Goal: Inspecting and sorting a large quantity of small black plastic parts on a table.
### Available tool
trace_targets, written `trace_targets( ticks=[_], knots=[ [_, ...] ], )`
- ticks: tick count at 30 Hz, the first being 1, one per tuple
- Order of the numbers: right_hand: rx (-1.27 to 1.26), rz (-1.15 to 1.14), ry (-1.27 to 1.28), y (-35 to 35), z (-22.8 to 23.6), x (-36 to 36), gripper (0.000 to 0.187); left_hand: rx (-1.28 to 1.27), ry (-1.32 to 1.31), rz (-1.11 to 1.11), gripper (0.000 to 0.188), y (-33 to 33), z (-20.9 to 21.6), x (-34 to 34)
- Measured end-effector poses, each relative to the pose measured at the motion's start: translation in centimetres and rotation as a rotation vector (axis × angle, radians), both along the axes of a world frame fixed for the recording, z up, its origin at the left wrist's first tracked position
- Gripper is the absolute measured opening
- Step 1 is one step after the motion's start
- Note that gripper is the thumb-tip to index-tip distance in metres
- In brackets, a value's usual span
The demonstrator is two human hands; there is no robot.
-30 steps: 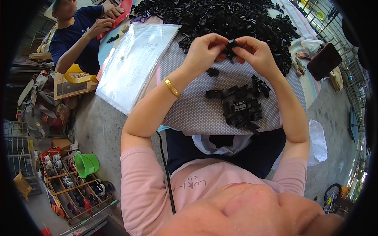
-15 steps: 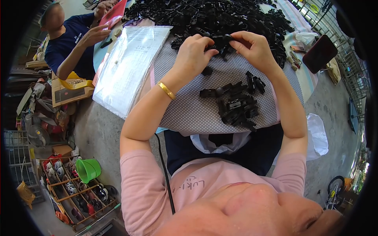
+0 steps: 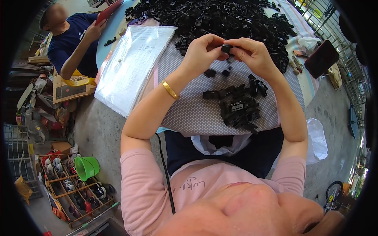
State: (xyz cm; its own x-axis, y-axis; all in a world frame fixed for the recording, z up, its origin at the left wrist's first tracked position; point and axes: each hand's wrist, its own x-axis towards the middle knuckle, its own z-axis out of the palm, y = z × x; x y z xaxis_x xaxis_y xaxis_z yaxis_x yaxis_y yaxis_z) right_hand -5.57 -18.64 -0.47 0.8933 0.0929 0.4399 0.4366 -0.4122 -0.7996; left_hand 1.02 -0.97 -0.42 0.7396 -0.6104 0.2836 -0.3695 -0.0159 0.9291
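Between my fingertips is a small black plastic part [image 3: 226, 48], pinched by both hands above the near edge of a big black heap. My left hand [image 3: 204, 53], below a gold bracelet [image 3: 170, 89], grips it from the left. From the right, thumb and fingers of my right hand [image 3: 252, 52] close on it too. Two small black pieces, one a dark lump [image 3: 210, 73], lie on the dotted cloth [image 3: 181, 106] just below my hands. Closer to me sits a loose cluster of black plastic parts [image 3: 238, 106].
The large heap of black parts [image 3: 220, 17] covers the far table. Papers in a clear sleeve [image 3: 134, 67] lie on the left, a dark phone-like screen [image 3: 322, 59] stands at the right. Across the left corner, a person [image 3: 71, 43] holds a red flat object [image 3: 108, 12].
My hands have come together on one small black part, away from the heap. Another small black piece now shows on the cloth below them. The person has shifted the red object upward.
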Motion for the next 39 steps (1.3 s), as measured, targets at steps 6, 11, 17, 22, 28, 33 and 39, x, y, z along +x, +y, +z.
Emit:
trace_targets(
  ticks=[6,11,17,22,28,33,39],
  knots=[
    [-0.034,-0.025,0.005,0.1,0.2,0.0,0.024,-0.175,0.484,-0.164,0.027,0.1,-0.7,0.8],
    [-0.022,-0.077,-0.043,-0.1,-0.1,0.1,0.024,-0.193,0.304,-0.106,0.033,0.0,-0.6,0.4],
    [-0.052,-0.078,-0.113,-0.1,0.4,-0.1,0.022,-0.161,0.076,-0.021,0.040,0.0,0.4,-0.6],
    [-0.167,-0.129,-0.257,0.1,0.5,-0.2,0.020,-0.266,0.159,-0.036,0.039,-0.3,0.0,-0.6],
    [0.027,-0.113,-0.233,0.7,0.2,-0.3,0.020,-0.374,0.418,-0.162,0.035,-0.1,-0.3,-0.2],
    [-0.088,-0.048,-0.222,1.0,0.8,-0.8,0.018,-0.140,0.129,-0.085,0.041,0.2,-0.1,-0.3],
    [-0.004,-0.009,-0.154,1.4,0.5,-0.7,0.018,0.185,-0.366,0.046,0.050,0.2,0.8,-1.0]
  ],
)
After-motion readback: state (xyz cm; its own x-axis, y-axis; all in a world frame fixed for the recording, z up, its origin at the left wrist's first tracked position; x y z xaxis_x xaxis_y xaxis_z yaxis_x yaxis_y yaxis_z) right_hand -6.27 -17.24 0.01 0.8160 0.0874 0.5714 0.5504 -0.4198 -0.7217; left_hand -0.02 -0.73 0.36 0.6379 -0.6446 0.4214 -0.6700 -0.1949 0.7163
